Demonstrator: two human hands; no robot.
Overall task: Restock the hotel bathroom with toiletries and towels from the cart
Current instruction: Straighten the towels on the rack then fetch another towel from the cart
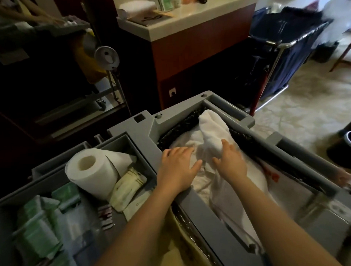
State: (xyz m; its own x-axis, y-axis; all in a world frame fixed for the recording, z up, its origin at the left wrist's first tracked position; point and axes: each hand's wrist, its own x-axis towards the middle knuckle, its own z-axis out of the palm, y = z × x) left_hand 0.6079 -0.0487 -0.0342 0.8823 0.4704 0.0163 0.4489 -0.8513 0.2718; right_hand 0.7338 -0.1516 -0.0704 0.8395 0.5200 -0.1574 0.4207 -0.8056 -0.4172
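While left fingers (183, 152) lie flat on linen (257, 175), right fingers (227, 146) clasp one rolled towel (212, 127).

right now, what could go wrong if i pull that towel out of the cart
The white towel that the right hand holds lies against the black liner; lifting it may drag the liner up. The loose linen under the left hand could come along too.
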